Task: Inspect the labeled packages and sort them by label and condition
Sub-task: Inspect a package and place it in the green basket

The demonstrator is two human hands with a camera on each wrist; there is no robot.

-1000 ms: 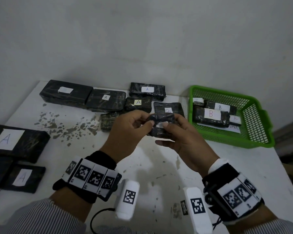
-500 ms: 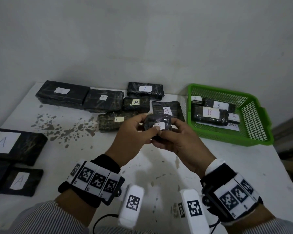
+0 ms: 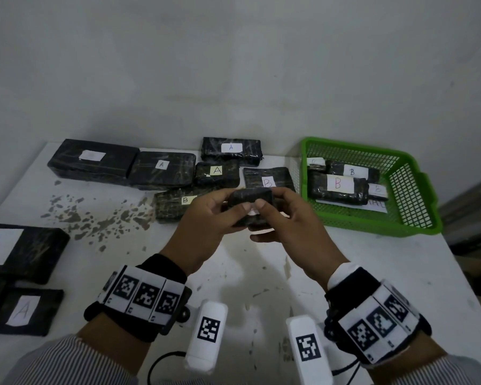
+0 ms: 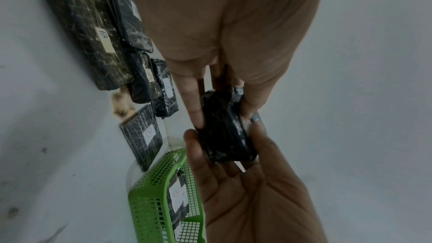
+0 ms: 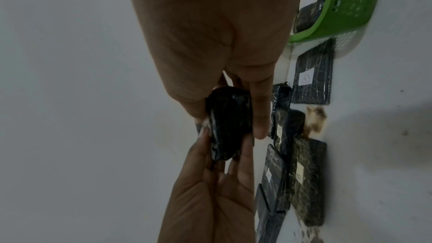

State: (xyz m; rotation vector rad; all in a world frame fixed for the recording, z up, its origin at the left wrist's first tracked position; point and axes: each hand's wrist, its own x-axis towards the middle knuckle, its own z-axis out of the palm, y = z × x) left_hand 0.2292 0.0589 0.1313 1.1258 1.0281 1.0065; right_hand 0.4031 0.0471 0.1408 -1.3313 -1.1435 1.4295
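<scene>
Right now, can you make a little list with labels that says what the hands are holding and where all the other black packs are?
Held thing: small black package, lifted above the table
Left hand: grips the package's left end
Right hand: grips the package's right end
Its label: mostly hidden by fingers, cannot be read
Green basket: on the right, holds B-labeled packages
Back row: A-labeled packages and two B-labeled packs
Left edge: more A-labeled packages
</scene>
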